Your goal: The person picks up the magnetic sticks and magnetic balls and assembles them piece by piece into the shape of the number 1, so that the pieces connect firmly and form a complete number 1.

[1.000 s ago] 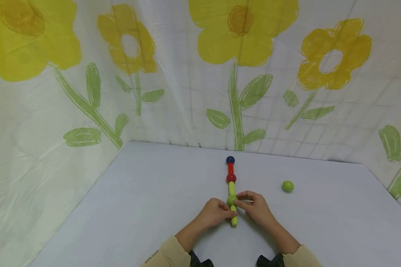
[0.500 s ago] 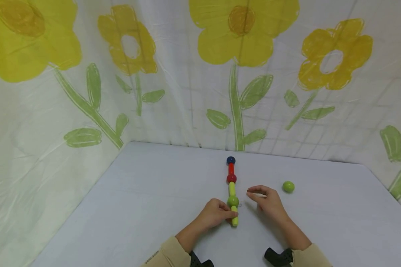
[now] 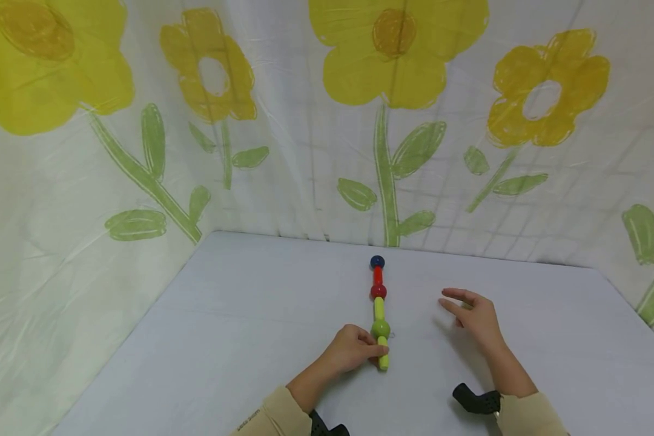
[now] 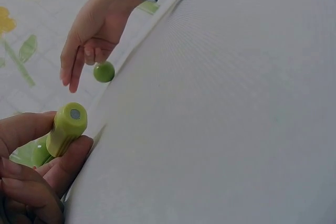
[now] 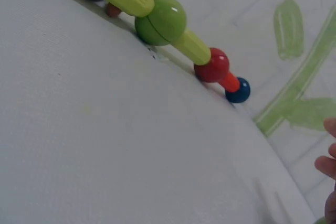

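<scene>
My left hand (image 3: pixel 349 350) pinches a yellow-green magnetic rod (image 3: pixel 383 362) between thumb and fingers; its end shows a grey metal disc in the left wrist view. From that rod a straight chain runs away from me: a green ball (image 3: pixel 380 329), a second yellow-green rod (image 3: pixel 379 308), a red ball (image 3: pixel 378 291), a red rod (image 3: pixel 378 275) and a dark blue ball (image 3: pixel 378 261). To the right of the chain, my right hand (image 3: pixel 476 318) holds nothing, thumb and fingers apart. A loose green ball (image 4: pixel 104 72) is near it, hidden in the head view.
A white-covered table (image 3: pixel 251 290) lies under everything. Behind it hangs a pale curtain (image 3: pixel 294 181) printed with yellow flowers. A black wrist device (image 3: pixel 476 401) sits at my right sleeve.
My right hand has let go of the green ball in the chain and moved right and away from me, now covering the loose green ball. My left hand stays put.
</scene>
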